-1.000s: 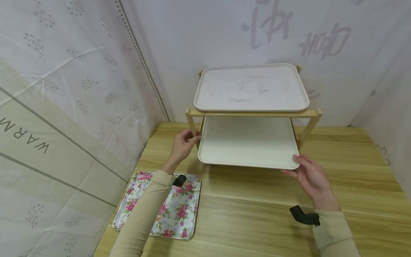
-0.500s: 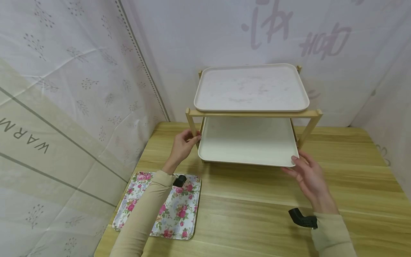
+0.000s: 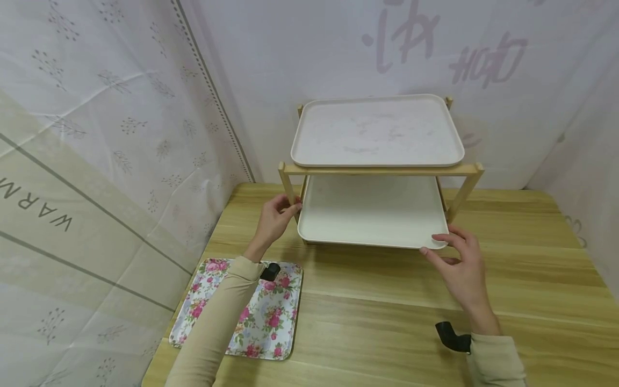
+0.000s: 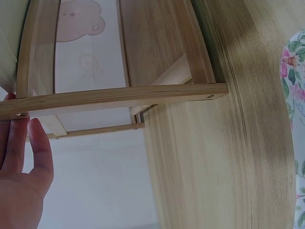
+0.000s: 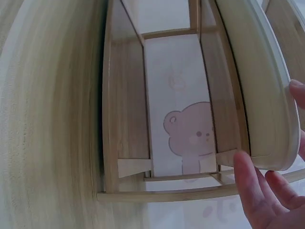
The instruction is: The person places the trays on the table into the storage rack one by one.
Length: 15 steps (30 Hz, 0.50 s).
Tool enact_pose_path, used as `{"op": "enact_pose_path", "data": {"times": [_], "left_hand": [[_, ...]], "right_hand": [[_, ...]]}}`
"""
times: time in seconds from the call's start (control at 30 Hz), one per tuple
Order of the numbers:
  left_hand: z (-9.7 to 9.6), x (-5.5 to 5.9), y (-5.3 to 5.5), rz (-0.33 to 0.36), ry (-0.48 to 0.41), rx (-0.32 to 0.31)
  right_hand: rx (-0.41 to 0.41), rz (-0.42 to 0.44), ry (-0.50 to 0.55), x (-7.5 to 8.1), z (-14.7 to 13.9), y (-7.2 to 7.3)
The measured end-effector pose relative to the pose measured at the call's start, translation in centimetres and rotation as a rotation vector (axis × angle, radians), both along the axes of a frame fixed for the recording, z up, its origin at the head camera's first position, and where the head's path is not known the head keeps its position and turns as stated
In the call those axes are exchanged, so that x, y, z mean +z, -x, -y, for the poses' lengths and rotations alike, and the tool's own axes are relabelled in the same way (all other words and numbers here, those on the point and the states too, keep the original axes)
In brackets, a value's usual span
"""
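Note:
A two-tier wooden rack (image 3: 377, 170) stands at the back of the table, its tiers bearing an upper white tray (image 3: 377, 131) and a lower cream tray (image 3: 372, 215). With thumb and fingers, my left hand (image 3: 274, 223) grips the rack's left front post; the left wrist view shows those fingers around the wooden bar (image 4: 114, 98). At the front right corner of the lower tray is my right hand (image 3: 464, 269), thumb at the front edge and bent fingers about the corner. In the right wrist view, fingertips (image 5: 244, 164) reach beside and below the tray's rounded end (image 5: 271, 95).
A floral tray (image 3: 275, 322) lies on the table's left side, partly under my left sleeve (image 3: 213, 322). Patterned curtains (image 3: 121, 134) border the wooden tabletop (image 3: 377, 333) behind and at the sides. Black wrist cameras (image 3: 452, 337) are worn on both arms.
The lower tray has slid slightly back into the rack. My right hand has turned, its thumb shifting from the tray's top to the front edge. The left hand has stayed put.

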<state>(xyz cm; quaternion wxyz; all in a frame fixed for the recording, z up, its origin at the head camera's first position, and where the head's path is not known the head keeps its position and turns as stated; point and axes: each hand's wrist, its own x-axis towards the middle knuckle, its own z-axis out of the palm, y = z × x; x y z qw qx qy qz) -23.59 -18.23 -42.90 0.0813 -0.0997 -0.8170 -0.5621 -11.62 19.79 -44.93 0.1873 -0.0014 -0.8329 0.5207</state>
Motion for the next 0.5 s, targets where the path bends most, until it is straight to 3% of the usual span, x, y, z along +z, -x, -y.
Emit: {"op": "enact_pose_path", "data": {"times": [0.5], "left_hand": [[-0.03,0.07,0.12,0.029,-0.011,0.006]], "right_hand": [[-0.099,-0.082,-0.055,-0.82,0.48,0.51]]}}
